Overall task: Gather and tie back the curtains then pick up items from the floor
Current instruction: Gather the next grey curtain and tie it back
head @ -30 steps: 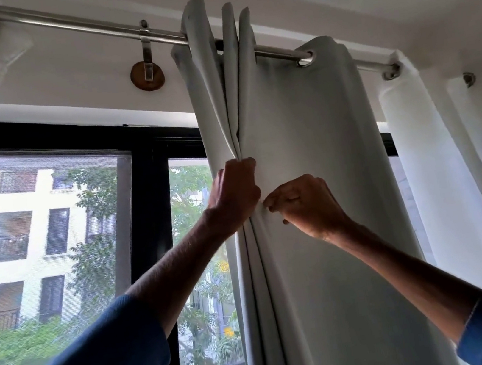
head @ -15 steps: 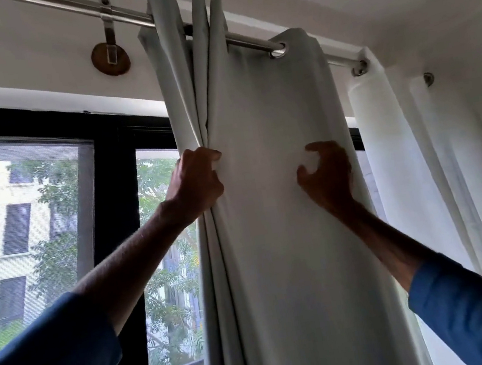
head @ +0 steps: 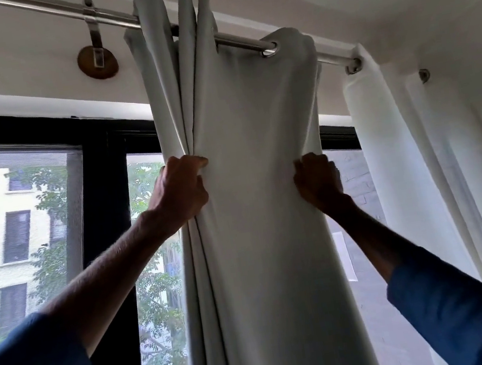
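Observation:
A pale grey-white curtain (head: pixel 258 179) hangs by eyelets from a steel rod (head: pixel 244 42) above a black-framed window. Its left part is bunched into several folds. My left hand (head: pixel 180 191) is closed around those gathered folds at about mid-height of the view. My right hand (head: pixel 318 181) grips the curtain's right edge, fingers curled behind the cloth. A flat stretch of curtain spans between both hands. The floor and anything on it are out of view.
A sheer white curtain (head: pixel 415 187) hangs at the right, near the wall corner. A round wooden rod bracket (head: pixel 97 61) is fixed to the wall at upper left. The black window frame (head: pixel 106 233) stands left of the curtain, with trees and a building outside.
My right hand has moved rightward from the middle of the curtain to its right edge and closed on it. My left hand has kept its hold on the folds.

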The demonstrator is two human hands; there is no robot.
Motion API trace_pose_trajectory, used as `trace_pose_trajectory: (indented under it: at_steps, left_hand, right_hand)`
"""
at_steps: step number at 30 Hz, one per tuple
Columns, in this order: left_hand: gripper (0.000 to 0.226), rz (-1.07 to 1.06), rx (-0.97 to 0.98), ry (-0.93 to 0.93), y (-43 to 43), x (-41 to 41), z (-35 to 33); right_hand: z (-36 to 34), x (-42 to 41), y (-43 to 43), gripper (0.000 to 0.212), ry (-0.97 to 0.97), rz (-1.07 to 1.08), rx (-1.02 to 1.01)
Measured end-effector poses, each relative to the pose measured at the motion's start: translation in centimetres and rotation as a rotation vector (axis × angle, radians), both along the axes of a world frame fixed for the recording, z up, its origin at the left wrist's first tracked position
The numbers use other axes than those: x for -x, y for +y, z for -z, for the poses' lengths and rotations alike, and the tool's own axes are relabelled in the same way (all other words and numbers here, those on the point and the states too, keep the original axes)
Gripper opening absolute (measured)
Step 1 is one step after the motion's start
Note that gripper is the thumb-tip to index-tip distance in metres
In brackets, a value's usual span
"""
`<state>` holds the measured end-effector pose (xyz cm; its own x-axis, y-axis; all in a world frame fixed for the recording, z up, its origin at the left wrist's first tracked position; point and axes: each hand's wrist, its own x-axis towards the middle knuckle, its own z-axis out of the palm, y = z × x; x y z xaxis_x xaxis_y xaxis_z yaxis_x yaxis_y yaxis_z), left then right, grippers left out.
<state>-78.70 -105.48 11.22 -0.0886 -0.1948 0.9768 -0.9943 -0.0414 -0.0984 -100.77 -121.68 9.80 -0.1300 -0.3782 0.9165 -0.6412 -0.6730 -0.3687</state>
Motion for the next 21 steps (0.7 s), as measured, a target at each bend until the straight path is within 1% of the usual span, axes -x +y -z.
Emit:
trace_pose_trajectory:
  at_steps: [3,4,5,6,8,10,12,13,15,18,21]
  left_hand:
    - [0.044,0.028,0.037,-0.026,0.4,0.3,0.0]
    - [0.043,0.046,0.039,-0.021,0.6,0.6,-0.1]
    - [0.040,0.053,0.020,-0.015,1.0,1.1,-0.2]
    - [0.032,0.064,-0.005,-0.009,1.3,1.4,-0.3]
    - [0.008,0.101,-0.045,-0.004,2.1,1.4,-0.5]
    - [0.021,0.166,-0.046,0.013,3.0,0.0,-0.7]
    - [0.015,0.139,-0.064,0.017,4.0,-1.1,-0.7]
    - [0.011,0.086,-0.082,0.007,4.6,-1.2,-0.5]
    - [0.010,0.033,-0.092,0.024,5.1,-0.8,0.0]
    - [0.011,0.035,-0.100,0.053,4.5,0.6,0.6]
    - [0.010,0.053,-0.133,0.059,3.5,1.5,1.5]
  right_hand:
    - [-0.8,-1.8,2.2,0.024,0.219,0.167,0.119]
    - [-1.0,-2.7,3.3,0.023,0.287,0.177,0.151]
    - [-1.1,-4.0,4.9,0.024,0.341,0.145,0.190]
    - [-1.0,-5.5,6.8,0.024,0.381,0.089,0.248]
    - [-0.5,-8.3,11.0,0.023,0.401,-0.039,0.400]
    - [0.0,-10.1,13.9,0.021,0.383,-0.122,0.507]
    - [0.3,-10.6,14.7,0.021,0.395,-0.159,0.499]
    - [0.4,-10.5,14.7,0.021,0.401,-0.179,0.478]
    - [0.9,-10.5,14.3,0.019,0.395,-0.216,0.440]
    - [2.0,-10.3,14.1,0.016,0.329,-0.267,0.384]
    - [3.6,-9.7,13.3,0.018,0.310,-0.241,0.323]
